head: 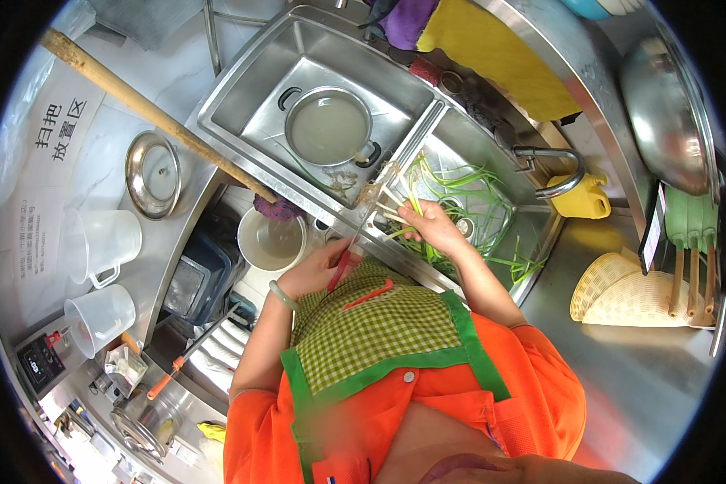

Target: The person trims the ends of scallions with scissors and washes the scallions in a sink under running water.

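My left hand (325, 266), with a pale bangle at the wrist, grips a small knife by its red handle (340, 270). The thin blade points up toward the sink's front rim. In my right hand (432, 227) is a bunch of scallions (392, 204), held by the white stems with the roots toward the divider. Green scallion leaves (490, 215) lie loose in the right basin (454, 142). A steel pot (328, 126) of cloudy water stands in the left basin (251, 124), and root scraps (342, 180) lie beside it.
A wooden pole (151, 118) slants over the left counter toward the sink. Below its end is a white bucket (272, 239) of murky water. The faucet (559, 154) arches over the right basin. Woven baskets (629, 296) and a phone (652, 227) are at right, plastic jugs (106, 245) at left.
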`<state>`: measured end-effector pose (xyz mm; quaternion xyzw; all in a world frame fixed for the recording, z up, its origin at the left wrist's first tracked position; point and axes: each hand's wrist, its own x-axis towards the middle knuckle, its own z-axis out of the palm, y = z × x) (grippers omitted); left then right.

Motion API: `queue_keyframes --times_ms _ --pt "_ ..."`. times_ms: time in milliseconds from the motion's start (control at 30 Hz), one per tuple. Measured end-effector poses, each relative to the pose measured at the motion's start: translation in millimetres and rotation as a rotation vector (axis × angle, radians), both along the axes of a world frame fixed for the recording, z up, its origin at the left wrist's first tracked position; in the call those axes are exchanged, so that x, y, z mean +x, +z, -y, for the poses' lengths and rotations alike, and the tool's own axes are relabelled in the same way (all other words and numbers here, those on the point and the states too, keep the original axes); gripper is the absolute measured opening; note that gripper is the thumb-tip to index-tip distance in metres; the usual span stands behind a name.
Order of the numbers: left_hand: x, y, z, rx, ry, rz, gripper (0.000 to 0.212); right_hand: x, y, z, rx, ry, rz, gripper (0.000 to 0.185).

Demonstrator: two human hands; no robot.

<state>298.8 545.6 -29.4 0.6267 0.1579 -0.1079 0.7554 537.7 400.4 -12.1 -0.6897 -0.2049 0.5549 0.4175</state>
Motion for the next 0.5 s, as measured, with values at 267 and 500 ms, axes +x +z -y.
queue_keyframes --times_ms 267,500 --pt "0.2 2.4 -4.0 -0.022 -0.002 -0.069 0.064 -2.3 0.2 1.1 0.0 0.07 -0.033 0.024" --pt "2.5 5.7 -1.7 0.036 -0.004 -0.027 0.061 -3.3 2.0 0.3 0.007 0.15 -0.013 0.024"
